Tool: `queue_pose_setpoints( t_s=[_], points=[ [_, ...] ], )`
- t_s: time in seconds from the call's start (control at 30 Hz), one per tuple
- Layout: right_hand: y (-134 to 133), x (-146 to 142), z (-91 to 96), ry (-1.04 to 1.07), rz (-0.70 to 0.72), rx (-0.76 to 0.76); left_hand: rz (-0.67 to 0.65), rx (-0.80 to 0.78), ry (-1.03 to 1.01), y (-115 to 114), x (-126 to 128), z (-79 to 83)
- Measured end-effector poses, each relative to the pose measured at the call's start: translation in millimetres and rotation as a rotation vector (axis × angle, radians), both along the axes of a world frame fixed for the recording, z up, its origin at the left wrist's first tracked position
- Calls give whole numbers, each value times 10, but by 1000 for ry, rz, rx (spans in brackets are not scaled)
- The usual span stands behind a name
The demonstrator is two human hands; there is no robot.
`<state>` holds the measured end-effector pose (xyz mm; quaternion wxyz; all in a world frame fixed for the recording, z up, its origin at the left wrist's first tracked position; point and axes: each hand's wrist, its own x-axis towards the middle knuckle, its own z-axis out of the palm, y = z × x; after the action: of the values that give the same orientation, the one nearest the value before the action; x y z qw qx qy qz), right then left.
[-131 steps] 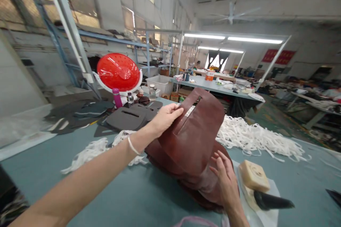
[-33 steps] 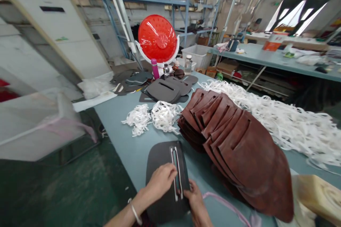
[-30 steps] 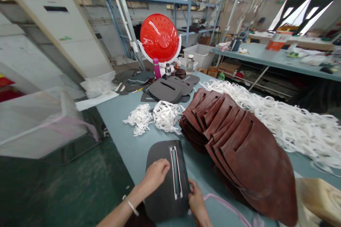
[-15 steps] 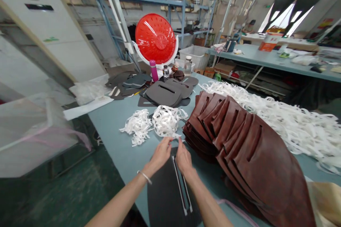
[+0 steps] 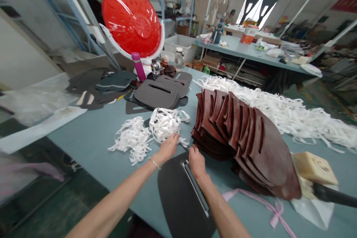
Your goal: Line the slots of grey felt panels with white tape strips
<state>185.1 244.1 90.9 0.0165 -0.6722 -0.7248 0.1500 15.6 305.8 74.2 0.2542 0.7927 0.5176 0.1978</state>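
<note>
A dark grey leather panel (image 5: 178, 197) with a white-edged slot lies on the table in front of me. My left hand (image 5: 167, 148) reaches past its far edge, fingers curled closed in the near pile of white strips (image 5: 164, 122). My right hand (image 5: 196, 160) rests at the far end of the slot with its fingers bent down on the panel. A fanned stack of brown leather panels (image 5: 245, 137) stands just right of my hands.
Grey panels (image 5: 158, 93) are stacked farther back by a red fan (image 5: 131, 22), a pink bottle (image 5: 137, 65) and small jars. A long heap of white strips (image 5: 292, 115) runs behind the brown stack. A cream block (image 5: 314, 167) and a black-handled tool (image 5: 331, 195) lie at right.
The brown panel I held earlier is gone from my hands and a dark grey panel lies before me. Both hands moved from its near end to its far end; the left reached the white strips.
</note>
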Motion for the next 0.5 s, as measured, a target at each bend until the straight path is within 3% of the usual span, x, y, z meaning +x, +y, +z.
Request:
queue_pose_setpoints(
  t_s=[0.13, 0.27, 0.37, 0.5],
  points=[
    [239, -309, -26, 26, 82, 34, 3, 28, 46, -65, -32, -24],
    [434, -493, -57, 3, 28, 17, 1, 55, 90, -127, -63, -54],
    [341, -427, -38, -12, 14, 4, 10, 73, 124, -115, -129, -83],
    [-50, -198, 39, -15, 21, -1, 48, 73, 191, -8, -248, -105]
  ],
)
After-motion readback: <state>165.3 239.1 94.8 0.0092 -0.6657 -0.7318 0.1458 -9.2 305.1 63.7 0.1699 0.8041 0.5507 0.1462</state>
